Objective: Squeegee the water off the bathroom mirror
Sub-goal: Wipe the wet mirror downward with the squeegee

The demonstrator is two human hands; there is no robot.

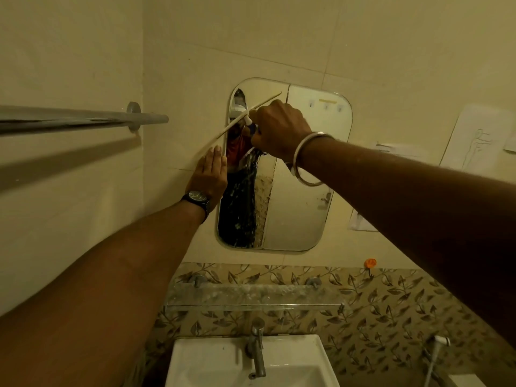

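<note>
right grip (pixel 279 127) clenched round squeegee (pixel 245 117) on mirror (pixel 304 191) top-left | left grip (pixel 209 174) flat against mirror's left edge

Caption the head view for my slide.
Right hand grips a squeegee tilted across the upper left of the mirror; left hand rests flat at its left edge.

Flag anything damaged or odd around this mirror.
A dark line runs down the mirror from top to bottom; crack or reflected edge, I cannot tell. The glass shelf below is cloudy with whitish spots. Nothing else stands out.
</note>
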